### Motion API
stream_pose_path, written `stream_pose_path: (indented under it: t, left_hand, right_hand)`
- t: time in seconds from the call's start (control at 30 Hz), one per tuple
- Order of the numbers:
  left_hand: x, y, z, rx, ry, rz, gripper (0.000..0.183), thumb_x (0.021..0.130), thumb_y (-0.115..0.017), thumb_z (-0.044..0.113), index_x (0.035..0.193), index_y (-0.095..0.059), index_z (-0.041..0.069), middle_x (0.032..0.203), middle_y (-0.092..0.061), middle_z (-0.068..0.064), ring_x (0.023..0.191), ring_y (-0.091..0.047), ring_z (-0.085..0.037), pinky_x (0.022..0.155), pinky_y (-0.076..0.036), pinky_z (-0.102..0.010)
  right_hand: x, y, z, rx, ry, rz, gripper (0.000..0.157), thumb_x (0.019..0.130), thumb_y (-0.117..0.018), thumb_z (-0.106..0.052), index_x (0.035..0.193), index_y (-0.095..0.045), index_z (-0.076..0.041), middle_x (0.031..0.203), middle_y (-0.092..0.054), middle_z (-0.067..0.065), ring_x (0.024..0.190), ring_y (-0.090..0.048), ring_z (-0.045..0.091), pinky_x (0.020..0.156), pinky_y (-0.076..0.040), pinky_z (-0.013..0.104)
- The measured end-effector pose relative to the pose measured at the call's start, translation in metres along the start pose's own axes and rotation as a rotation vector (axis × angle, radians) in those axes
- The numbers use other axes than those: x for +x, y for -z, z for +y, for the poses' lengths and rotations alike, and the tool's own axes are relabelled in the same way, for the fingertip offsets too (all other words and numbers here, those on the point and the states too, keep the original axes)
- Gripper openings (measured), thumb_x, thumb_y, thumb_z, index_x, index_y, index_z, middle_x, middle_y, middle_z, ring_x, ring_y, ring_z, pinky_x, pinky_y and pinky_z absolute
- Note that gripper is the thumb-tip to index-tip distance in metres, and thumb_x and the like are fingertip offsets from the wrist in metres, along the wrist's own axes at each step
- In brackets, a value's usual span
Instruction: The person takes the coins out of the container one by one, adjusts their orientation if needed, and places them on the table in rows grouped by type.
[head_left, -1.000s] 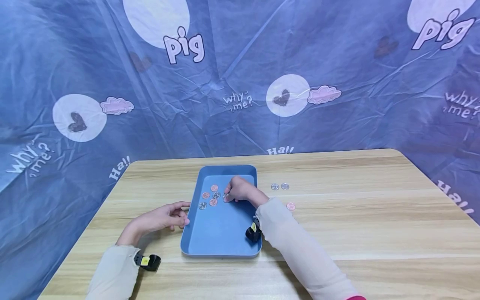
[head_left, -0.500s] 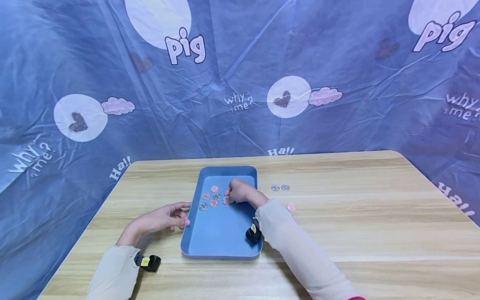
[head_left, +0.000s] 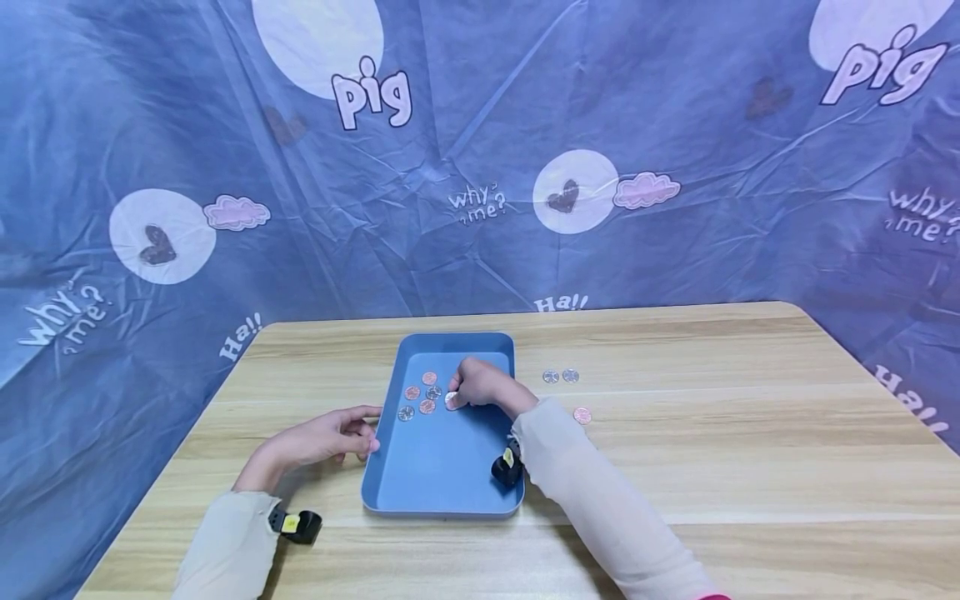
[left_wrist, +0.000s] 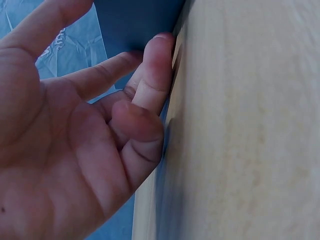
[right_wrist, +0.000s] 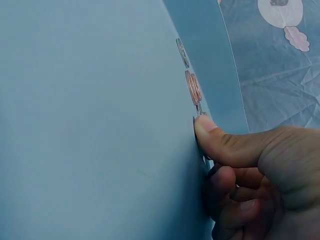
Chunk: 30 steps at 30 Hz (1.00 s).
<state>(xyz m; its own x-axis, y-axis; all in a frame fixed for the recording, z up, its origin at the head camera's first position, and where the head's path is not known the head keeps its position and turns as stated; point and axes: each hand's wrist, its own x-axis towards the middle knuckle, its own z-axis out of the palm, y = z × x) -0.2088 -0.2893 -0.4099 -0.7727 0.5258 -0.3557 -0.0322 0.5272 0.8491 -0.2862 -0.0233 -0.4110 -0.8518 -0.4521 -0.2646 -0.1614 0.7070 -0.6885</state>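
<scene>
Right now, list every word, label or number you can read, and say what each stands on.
"pig", twice, on the blue backdrop.
"why me?", three times, on the blue backdrop.
"Ha!!", three times, on the blue backdrop.
Any marks on the coins and the yellow labels on the wrist cameras: too small to read.

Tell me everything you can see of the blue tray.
The blue tray is a rectangle with rounded corners and low raised walls, apparently smooth plastic. It lies flat on the wooden table, long sides running front to back. Three coppery coins and two silvery coins lie on its floor; the right hand holds another coin inside it. The left hand touches its left wall.
</scene>
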Motion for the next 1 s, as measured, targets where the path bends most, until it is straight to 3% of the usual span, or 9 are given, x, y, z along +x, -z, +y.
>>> stream_pose_path:
  t: [0.53, 0.83, 1.0]
  left_hand:
    - [0.0003, -0.0006, 0.0001, -0.02, -0.002, 0.001, 0.074, 0.093, -0.063, 0.024, 0.147, -0.024, -0.009, 0.095, -0.06, -0.004, 0.077, -0.059, -0.014, 0.057, -0.038, -0.021]
    - [0.0009, -0.0006, -0.0006, -0.018, 0.0, 0.002, 0.074, 0.093, -0.063, 0.024, 0.147, -0.025, -0.009, 0.095, -0.06, -0.004, 0.076, -0.059, -0.014, 0.057, -0.038, -0.021]
    - [0.0011, -0.0008, -0.0003, -0.013, 0.002, 0.003, 0.074, 0.093, -0.062, 0.024, 0.147, -0.024, -0.009, 0.094, -0.06, -0.005, 0.077, -0.059, -0.015, 0.058, -0.039, -0.022]
  right_hand:
    - [-0.0014, 0.0002, -0.0014, -0.001, 0.032, 0.025, 0.012, 0.08, -0.077, -0.008, 0.081, -0.065, -0.007, 0.077, -0.061, 0.0, 0.051, -0.053, 0.009, 0.054, -0.044, 0.021]
    - [-0.001, -0.0017, 0.0021, 0.128, 0.052, 0.004, 0.007, 0.083, -0.072, -0.004, 0.088, -0.068, -0.002, 0.064, -0.062, 0.002, 0.045, -0.055, 0.009, 0.051, -0.05, 0.024]
    - [-0.0001, -0.0022, 0.0036, 0.23, 0.037, -0.032, 0.01, 0.087, -0.067, -0.002, 0.096, -0.069, 0.002, 0.065, -0.065, 0.005, 0.047, -0.057, 0.01, 0.053, -0.053, 0.025]
